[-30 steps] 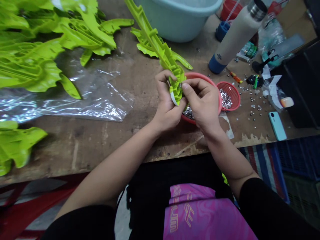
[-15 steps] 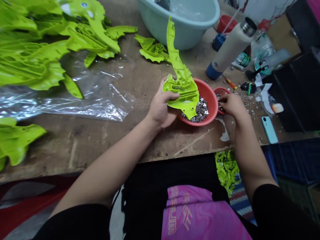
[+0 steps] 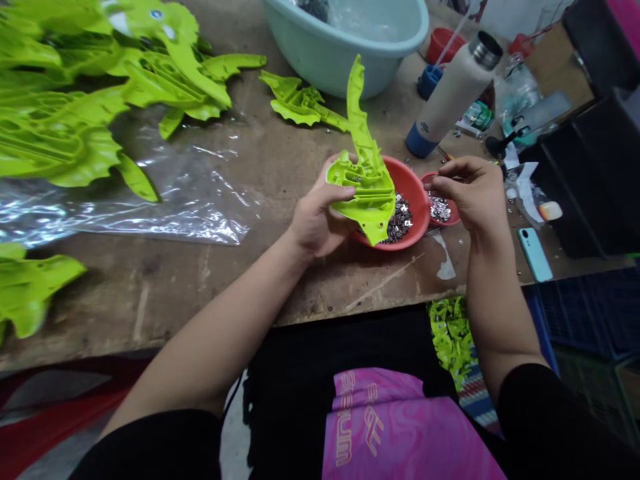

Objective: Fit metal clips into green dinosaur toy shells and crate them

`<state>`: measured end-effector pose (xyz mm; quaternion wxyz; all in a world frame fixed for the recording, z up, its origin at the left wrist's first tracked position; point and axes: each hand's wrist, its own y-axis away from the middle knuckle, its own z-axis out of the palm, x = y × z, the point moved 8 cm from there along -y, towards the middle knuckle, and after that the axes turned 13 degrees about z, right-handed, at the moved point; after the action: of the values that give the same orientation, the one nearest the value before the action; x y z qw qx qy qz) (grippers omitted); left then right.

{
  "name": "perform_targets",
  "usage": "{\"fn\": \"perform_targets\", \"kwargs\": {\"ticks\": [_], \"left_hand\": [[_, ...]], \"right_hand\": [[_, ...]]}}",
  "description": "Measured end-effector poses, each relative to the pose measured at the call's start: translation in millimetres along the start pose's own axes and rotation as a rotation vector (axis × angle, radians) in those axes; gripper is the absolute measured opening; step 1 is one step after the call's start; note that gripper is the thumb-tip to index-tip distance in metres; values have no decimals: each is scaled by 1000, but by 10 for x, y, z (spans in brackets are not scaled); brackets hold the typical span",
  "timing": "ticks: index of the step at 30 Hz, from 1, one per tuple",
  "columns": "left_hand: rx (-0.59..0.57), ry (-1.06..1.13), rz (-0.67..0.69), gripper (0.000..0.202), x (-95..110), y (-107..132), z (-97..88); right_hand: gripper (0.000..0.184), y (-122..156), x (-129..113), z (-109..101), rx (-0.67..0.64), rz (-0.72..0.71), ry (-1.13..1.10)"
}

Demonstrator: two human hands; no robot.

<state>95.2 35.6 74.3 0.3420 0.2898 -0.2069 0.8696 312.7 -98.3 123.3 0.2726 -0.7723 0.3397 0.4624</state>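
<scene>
My left hand (image 3: pixel 320 213) grips a lime-green plastic toy shell half (image 3: pixel 367 203), its ribbed inside facing up and its long curved arm pointing away from me. The thumb presses on the shell's near-left side. Beneath and behind the shell is a red bowl (image 3: pixel 419 217) of small metal parts (image 3: pixel 401 220). My right hand (image 3: pixel 467 190) is raised over a small red basket (image 3: pixel 453 217) holding shiny metal pieces (image 3: pixel 440 209). Its thumb and fingertips are pinched together; whatever lies between them is too small to name.
More lime-green shells (image 3: pixel 65 127) are heaped at left on clear plastic sheeting (image 3: pixel 200 213). A pale-blue basin (image 3: pixel 345 47) stands at the back. A bottle (image 3: pixel 455 93), a phone (image 3: pixel 535 255) and black bins (image 3: pixel 585 180) are on the right.
My right hand has lifted out of the small red basket, uncovering the metal pieces in it. My left hand still holds the green shell, which has tilted slightly.
</scene>
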Motion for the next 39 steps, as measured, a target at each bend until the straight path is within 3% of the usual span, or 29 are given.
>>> {"fn": "perform_targets", "kwargs": {"ticks": [4, 8, 12, 15, 19, 22, 26, 29, 34, 36, 39], "left_hand": [[-89, 5, -63, 62, -64, 35, 34], [-134, 16, -44, 64, -76, 4, 18], [-105, 13, -32, 59, -55, -19, -10], [-103, 3, -36, 58, -35, -16, 6], [-85, -27, -32, 57, 2, -17, 22], [-80, -30, -26, 57, 32, -16, 46], [-80, -41, -32, 52, 45, -4, 62], [-83, -51, -46, 48, 39, 2, 62], [-64, -50, -45, 50, 52, 11, 56], [-76, -47, -59, 55, 49, 27, 75], [-114, -53, -89, 66, 25, 45, 102]], "right_hand": [[12, 171, -236, 265, -57, -85, -117], [11, 176, -308, 111, -5, -106, -32], [13, 84, -129, -75, 39, 0, 215], [20, 32, -24, 50, -31, 25, 287], [30, -126, 38, 90, 82, 2, 686], [34, -262, 276, 150, -47, 113, 976], [34, -283, 460, 246, -175, 108, 1100], [33, -259, 442, 202, -162, 74, 1032], [18, -210, 101, -202, 162, 2, 571], [13, -168, -28, -255, 189, -39, 428], [17, -141, -145, -257, 193, -58, 394]]}}
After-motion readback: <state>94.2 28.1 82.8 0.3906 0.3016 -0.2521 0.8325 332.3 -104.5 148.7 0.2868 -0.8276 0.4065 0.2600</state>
